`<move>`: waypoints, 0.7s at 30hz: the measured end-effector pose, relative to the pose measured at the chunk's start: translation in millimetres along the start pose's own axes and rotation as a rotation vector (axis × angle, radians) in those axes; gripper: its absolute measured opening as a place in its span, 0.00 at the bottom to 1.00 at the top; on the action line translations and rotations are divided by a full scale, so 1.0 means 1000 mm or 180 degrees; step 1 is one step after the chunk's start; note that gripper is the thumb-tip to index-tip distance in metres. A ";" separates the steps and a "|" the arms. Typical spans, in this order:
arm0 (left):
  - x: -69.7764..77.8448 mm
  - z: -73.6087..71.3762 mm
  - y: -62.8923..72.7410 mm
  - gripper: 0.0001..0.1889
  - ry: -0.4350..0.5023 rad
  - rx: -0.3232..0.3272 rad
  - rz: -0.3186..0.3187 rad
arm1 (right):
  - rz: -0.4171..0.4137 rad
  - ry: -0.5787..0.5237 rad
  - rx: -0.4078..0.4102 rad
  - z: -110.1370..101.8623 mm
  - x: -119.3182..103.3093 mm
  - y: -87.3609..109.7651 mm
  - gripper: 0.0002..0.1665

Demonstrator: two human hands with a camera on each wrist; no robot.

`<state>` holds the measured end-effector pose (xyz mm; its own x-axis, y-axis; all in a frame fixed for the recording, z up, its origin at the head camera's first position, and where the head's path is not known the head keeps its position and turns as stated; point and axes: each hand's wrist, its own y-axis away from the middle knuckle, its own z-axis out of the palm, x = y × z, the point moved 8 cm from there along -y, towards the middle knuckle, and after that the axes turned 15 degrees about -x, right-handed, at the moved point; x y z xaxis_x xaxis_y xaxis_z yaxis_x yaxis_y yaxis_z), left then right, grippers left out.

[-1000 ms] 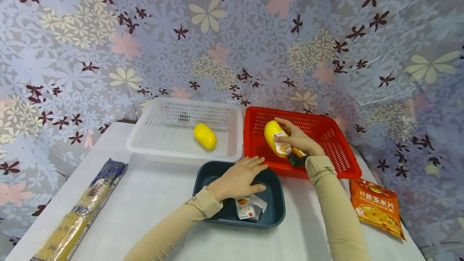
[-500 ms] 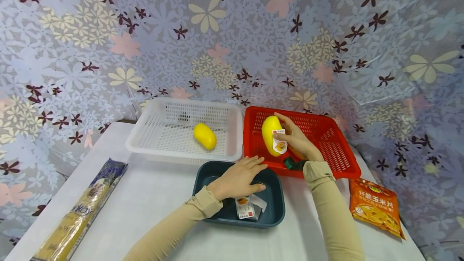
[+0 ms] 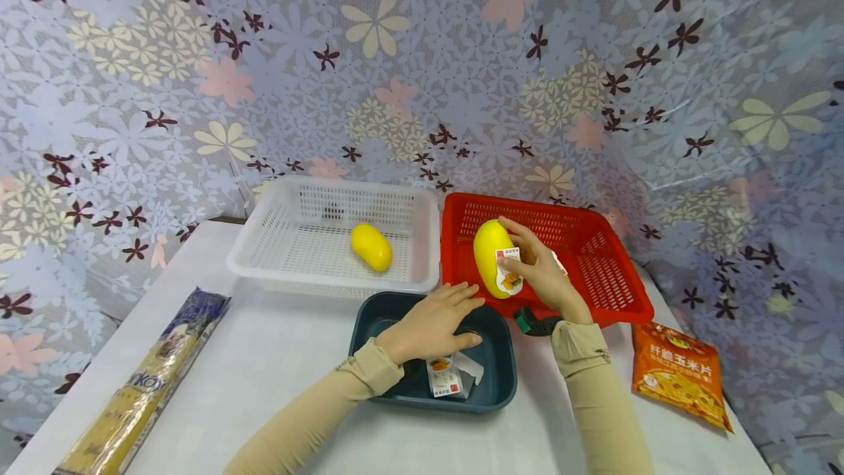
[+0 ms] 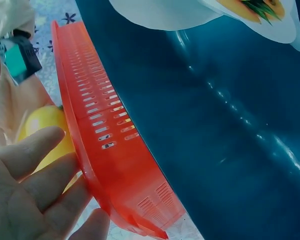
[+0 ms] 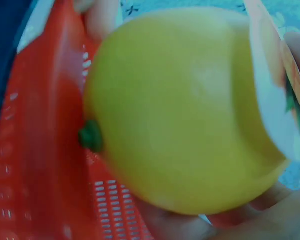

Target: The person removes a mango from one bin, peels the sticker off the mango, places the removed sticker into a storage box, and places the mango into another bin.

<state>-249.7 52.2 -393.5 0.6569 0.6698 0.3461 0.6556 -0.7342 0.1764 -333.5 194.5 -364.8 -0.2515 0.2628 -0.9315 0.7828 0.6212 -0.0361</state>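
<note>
My right hand holds a plump yellow mango over the left part of the red basket. Under my right thumb a white label with a fruit picture lies against the mango's side. A small green stem sticks out of its end in the right wrist view. My left hand spreads its fairly straight fingers across the dark blue bin, fingertips at the far rim near the red basket. White labels with printed pictures lie in this bin, partly hidden by that hand.
At the back left a white basket holds another yellow mango. A long pack of noodles lies on the left of the white table. An orange snack bag lies right of the red basket.
My right hand has shifted slightly left and then back toward me with the mango, whose long side has turned more upright in view. My left hand stays in place.
</note>
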 end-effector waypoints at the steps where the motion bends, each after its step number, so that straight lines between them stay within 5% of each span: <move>1: 0.000 0.000 0.000 0.33 0.0001 -0.0001 0.0001 | -0.0057 -0.0010 0.0006 0.002 -0.001 0.003 0.39; 21: -0.003 -0.001 -0.001 0.34 0.0135 0.0193 0.0141 | -0.0725 -0.0305 -0.0220 0.058 -0.027 0.048 0.38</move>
<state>-252.8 51.2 -394.3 0.6702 0.6307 0.3913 0.6485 -0.7540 0.1045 -256.5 174.3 -362.0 -0.3593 0.0411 -0.9323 0.6705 0.7062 -0.2272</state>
